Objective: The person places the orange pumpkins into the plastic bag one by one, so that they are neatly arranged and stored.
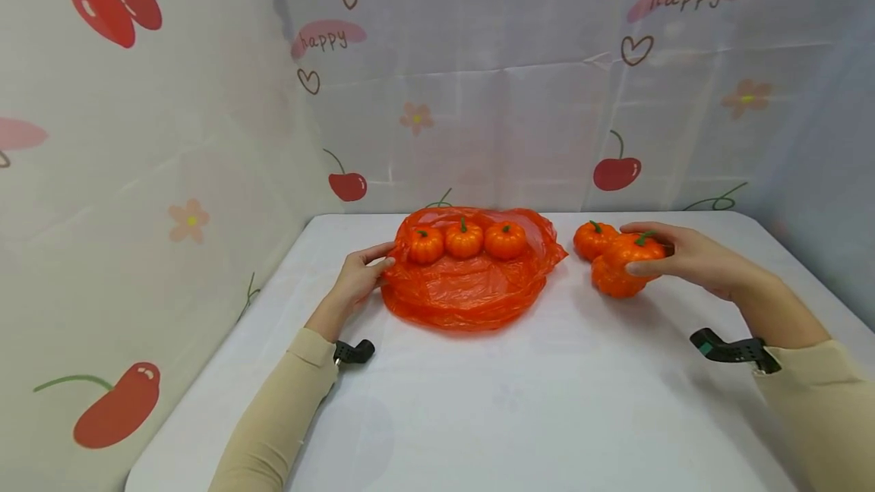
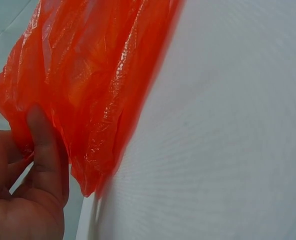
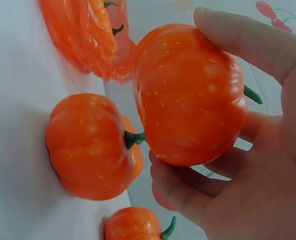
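Note:
A crumpled orange plastic bag lies flat in the middle of the white table, with three small orange pumpkins in a row on its far part. My left hand pinches the bag's left edge; in the left wrist view the thumb presses on the bag's film. My right hand grips a larger pumpkin to the right of the bag, fingers over it and thumb under it. Two more pumpkins sit beside the held one.
The white table is enclosed by a cherry-print curtain on the left, at the back and on the right. In the right wrist view the loose pumpkins lie close to the held one.

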Tool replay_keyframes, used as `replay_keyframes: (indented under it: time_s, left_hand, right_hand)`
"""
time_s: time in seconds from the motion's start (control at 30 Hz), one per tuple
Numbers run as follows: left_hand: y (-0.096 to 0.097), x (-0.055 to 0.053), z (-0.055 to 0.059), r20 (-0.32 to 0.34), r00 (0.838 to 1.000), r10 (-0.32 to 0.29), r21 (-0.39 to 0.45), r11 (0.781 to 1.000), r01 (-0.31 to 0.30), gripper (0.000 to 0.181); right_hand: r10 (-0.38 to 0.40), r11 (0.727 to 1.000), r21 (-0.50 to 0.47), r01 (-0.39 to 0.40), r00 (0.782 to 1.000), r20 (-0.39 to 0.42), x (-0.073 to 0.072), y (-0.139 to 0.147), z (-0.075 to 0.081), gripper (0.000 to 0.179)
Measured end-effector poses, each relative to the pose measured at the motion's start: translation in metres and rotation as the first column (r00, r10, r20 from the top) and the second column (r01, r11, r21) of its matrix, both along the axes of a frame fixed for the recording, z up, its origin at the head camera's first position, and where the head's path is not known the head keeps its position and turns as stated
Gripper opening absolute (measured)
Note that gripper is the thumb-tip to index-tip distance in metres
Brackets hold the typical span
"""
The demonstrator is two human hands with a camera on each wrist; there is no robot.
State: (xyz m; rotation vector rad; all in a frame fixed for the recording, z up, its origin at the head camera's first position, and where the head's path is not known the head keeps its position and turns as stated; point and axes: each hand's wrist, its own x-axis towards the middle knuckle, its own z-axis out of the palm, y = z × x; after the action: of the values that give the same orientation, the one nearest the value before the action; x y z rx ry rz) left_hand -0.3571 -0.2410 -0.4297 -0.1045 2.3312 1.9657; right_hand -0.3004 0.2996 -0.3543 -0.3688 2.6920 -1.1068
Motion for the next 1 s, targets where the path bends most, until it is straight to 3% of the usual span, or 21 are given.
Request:
replay_keyframes:
  time_s: [0.5,1.0]
  left_hand:
    - [0.0,0.002,0.0,0.0,1.0,0.005,0.002,1.0,-0.005,0.042]
    - [-0.001,0.0,0.0,-0.01,1.0,-0.001,-0.001,1.0,0.001,0.042]
  right_hand:
    - [0.031,0.999,-0.034,-0.03,0.999,0.022,-0.005,-0.04,0.008,0.081]
    - [0.118,0.993,-0.004,-0.118,0.993,-0.017,-0.026,-0.084,0.017,0.086]
